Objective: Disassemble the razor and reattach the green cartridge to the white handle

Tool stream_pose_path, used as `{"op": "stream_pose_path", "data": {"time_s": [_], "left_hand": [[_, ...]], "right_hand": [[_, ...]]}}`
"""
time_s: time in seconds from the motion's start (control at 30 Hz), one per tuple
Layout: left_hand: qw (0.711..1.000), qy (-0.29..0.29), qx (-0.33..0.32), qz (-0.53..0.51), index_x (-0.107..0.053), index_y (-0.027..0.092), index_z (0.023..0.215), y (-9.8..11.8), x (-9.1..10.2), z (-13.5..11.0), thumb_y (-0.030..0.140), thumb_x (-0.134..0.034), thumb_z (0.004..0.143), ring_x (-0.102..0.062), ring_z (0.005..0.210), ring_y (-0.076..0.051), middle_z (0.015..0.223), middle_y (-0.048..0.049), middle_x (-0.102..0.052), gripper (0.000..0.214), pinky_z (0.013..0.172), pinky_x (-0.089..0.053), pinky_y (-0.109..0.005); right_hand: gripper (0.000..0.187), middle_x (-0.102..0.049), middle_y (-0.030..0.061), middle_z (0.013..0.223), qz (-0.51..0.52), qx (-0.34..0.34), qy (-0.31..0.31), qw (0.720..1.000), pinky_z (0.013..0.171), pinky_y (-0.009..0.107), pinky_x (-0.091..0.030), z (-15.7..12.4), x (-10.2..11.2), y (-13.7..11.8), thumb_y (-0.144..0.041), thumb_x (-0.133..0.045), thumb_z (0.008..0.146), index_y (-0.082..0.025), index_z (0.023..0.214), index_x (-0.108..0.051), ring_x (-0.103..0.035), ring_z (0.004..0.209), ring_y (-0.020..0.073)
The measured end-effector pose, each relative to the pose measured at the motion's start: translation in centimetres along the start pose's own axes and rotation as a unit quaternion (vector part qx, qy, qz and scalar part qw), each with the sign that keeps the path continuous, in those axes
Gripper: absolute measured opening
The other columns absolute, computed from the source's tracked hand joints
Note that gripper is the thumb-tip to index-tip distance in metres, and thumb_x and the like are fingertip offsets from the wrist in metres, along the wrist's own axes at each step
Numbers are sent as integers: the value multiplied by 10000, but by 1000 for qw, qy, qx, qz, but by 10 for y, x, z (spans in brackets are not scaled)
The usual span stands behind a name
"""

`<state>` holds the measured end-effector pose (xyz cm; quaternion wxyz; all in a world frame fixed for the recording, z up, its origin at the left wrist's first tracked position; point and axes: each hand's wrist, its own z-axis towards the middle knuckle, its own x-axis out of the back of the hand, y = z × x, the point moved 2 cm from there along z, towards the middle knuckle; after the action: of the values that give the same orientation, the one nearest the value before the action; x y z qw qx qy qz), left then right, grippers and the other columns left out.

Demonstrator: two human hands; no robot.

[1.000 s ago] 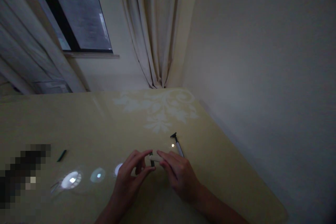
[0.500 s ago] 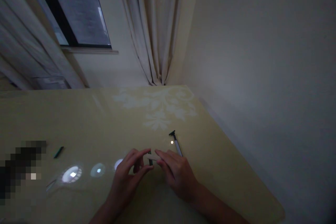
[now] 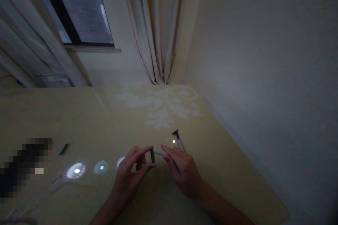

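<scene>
Both my hands meet over the yellow table (image 3: 79, 123) near its front middle. My left hand (image 3: 130, 177) pinches a small dark piece (image 3: 152, 155) upright between thumb and fingers. My right hand (image 3: 182, 172) pinches a thin pale stick (image 3: 158, 153) that reaches toward the dark piece and seems to touch it. Just beyond my right hand lies a razor-like tool (image 3: 179, 140) with a dark head and a pale handle, partly hidden by my fingers.
A small dark piece (image 3: 63, 148) lies on the table at the left, beside a blurred-out patch. Bright light spots reflect on the glossy top. The wall runs along the table's right edge; curtains and a window stand behind.
The dark piece in my left hand now stands out more plainly between the fingertips. Both hands stay in nearly the same place; the view has shifted slightly.
</scene>
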<state>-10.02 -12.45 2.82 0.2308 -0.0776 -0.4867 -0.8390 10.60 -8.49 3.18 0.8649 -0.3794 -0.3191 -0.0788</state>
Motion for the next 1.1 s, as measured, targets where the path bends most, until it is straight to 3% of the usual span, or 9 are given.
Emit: {"op": "stream_pose_path", "data": {"time_s": [0.17,0.37,0.77,0.93,1.1], "left_hand": [[1000,0,13,-8,-802,297,1257,0,-1,0,250,-791,936,-574,617,-134,740,39,-606,325,592,-494,-225],[1000,7,20,-2,-804,283,1233,2,0,1,291,-822,915,-566,600,-135,725,43,-598,318,582,-491,-229],[1000,3,25,-5,-795,288,1250,-5,-3,-3,242,-761,943,-552,616,-137,743,37,-589,312,577,-472,-226],[1000,7,24,-8,-790,291,1252,-2,-3,-2,247,-811,908,-566,616,-139,735,46,-592,348,597,-488,-233],[1000,10,24,4,-787,297,1259,-1,-1,0,241,-769,939,-559,613,-133,740,50,-577,325,593,-478,-228]], "right_hand": [[432,-814,157,1116,-5,14,-37,999,860,387,-658,-1,-2,-1,-374,-430,1169,-139,1409,-702,-788,956,262],[429,-809,162,1128,-1,-4,-11,1000,886,374,-648,0,0,1,-368,-429,1171,-129,1393,-708,-788,992,257],[465,-793,147,963,-17,28,-58,998,734,368,-639,-2,-4,-3,-398,-405,1171,-130,1405,-705,-743,797,244],[440,-804,148,1094,2,0,-17,1000,860,362,-642,-1,-1,-1,-389,-412,1174,-156,1416,-697,-775,954,242],[467,-805,149,1014,-7,19,-44,999,765,360,-639,-1,-2,-3,-395,-401,1175,-122,1405,-702,-765,854,244]]}}
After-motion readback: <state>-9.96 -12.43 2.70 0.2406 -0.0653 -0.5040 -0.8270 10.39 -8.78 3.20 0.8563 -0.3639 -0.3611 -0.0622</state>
